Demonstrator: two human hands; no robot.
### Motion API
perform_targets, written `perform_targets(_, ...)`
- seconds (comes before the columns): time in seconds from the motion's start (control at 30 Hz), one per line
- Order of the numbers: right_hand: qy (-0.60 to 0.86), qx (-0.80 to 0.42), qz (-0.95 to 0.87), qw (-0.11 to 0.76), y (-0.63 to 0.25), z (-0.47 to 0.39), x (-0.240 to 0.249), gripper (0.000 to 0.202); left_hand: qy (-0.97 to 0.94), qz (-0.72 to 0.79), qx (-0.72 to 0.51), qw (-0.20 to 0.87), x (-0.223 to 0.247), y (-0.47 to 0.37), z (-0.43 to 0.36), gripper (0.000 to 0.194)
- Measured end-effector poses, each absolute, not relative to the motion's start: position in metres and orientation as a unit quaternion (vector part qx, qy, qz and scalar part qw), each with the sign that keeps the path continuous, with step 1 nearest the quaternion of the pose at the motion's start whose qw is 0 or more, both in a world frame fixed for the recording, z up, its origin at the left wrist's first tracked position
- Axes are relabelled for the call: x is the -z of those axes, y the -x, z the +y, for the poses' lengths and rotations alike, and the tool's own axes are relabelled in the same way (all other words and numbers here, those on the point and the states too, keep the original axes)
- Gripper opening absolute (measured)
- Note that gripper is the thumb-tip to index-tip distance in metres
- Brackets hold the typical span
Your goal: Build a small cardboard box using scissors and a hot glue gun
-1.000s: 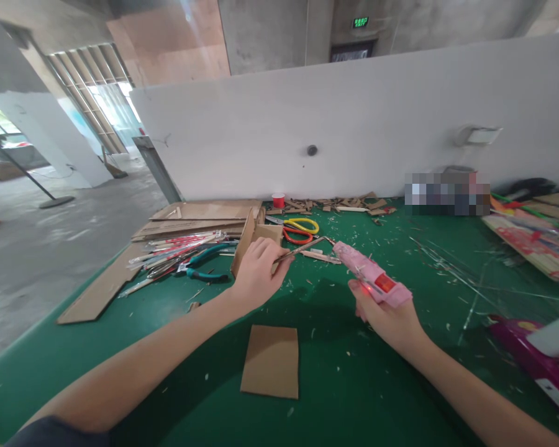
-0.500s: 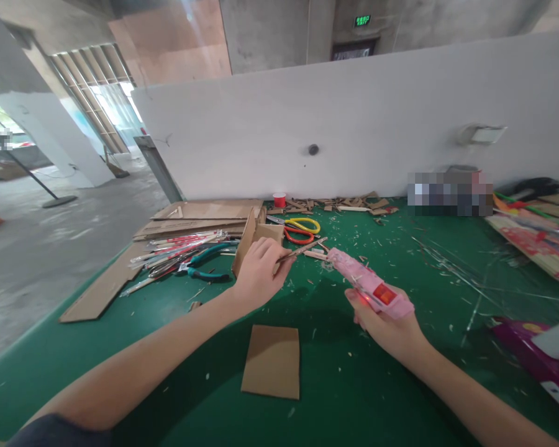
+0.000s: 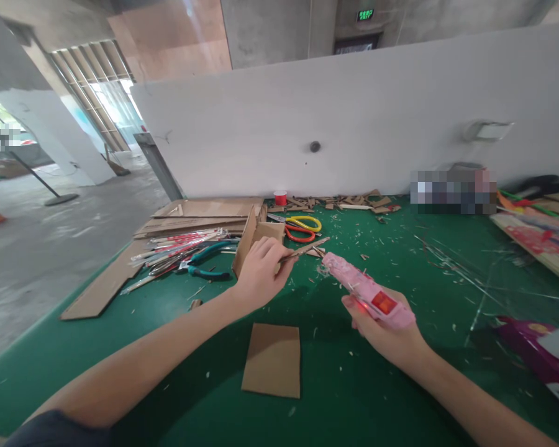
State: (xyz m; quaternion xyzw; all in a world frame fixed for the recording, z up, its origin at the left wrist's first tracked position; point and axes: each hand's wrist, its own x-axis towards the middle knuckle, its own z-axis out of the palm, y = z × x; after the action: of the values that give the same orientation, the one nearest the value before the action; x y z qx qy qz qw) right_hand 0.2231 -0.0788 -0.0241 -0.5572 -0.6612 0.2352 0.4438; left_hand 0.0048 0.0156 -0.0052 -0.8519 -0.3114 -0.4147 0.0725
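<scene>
My left hand [image 3: 264, 268] pinches a thin cardboard piece [image 3: 307, 246] that is held nearly edge-on above the table. A pink hot glue gun [image 3: 367, 290] is in the grip of my right hand [image 3: 391, 326], its trigger side lit red. The gun's nozzle lies close to the lower edge of the cardboard piece; whether they touch I cannot tell. A square of cardboard [image 3: 272, 361] lies flat in front of me. Just behind my left hand stands a folded cardboard form [image 3: 248, 239], partly hidden by it.
Scissors [image 3: 302, 228] and teal-handled pliers [image 3: 207, 273] lie beyond my left hand, beside wrapped sticks [image 3: 168, 248] and stacked cardboard [image 3: 205, 211]. A red tub [image 3: 280, 198] and scraps line the white wall. At right are clear strands and a purple device [image 3: 535, 354].
The glue gun's nozzle has shifted slightly left and down along the cardboard piece, toward my left fingers. My left hand has barely moved.
</scene>
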Motion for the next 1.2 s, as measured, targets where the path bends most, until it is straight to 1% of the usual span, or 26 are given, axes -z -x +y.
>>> perform_targets(0.17, 0.549, -0.227, -0.673, 0.440, -0.2202, -0.0786, 0.0219, 0.032, 0.853, -0.306, 0.416, 0.079, 0.0061, -0.0055, 0.0152, 0.009)
perform_targets(0.3, 0.544, -0.247, -0.671, 0.439, -0.2189, -0.0802, 0.0230, 0.032, 0.852, -0.309, 0.415, 0.079, 0.0074, -0.0054, 0.0156, 0.010)
perform_targets(0.4, 0.534, -0.265, -0.673, 0.438, -0.2195, -0.0817, 0.0258, 0.029, 0.851, -0.313, 0.414, 0.076, 0.0082, -0.0057, 0.0160, 0.010)
perform_targets(0.53, 0.520, -0.258, -0.676, 0.453, -0.2207, -0.0823, 0.0301, 0.023, 0.853, -0.312, 0.412, 0.077, 0.0080, -0.0072, 0.0160, 0.011)
perform_targets(0.7, 0.513, -0.269, -0.682, 0.446, -0.2211, -0.0821, 0.0313, 0.022, 0.850, -0.316, 0.413, 0.077, 0.0078, -0.0083, 0.0156, 0.013)
perform_targets(1.2, 0.523, -0.256, -0.683, 0.441, -0.2175, -0.0810, 0.0240, 0.031, 0.851, -0.313, 0.415, 0.080, 0.0068, -0.0070, 0.0149, 0.012)
